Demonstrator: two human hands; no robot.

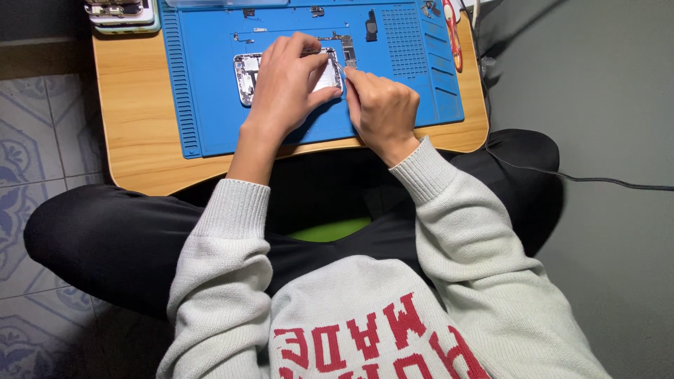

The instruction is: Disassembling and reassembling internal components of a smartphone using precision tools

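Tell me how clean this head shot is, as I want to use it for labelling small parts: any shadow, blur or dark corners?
Head view: even, soft light on the blue mat; the left hand shades and hides much of the opened phone; the thin tool at the right hand is small and slightly soft; the tiled floor falls dim; edges bend a little.

Left hand [284,84] steadies opened phone [247,76] on blue mat [203,105]; right hand [382,109] apparently holds tweezers [339,67].

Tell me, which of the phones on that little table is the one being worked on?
The opened phone on the blue mat, under the left hand. The other phones sit stacked at the table's far left corner, untouched.
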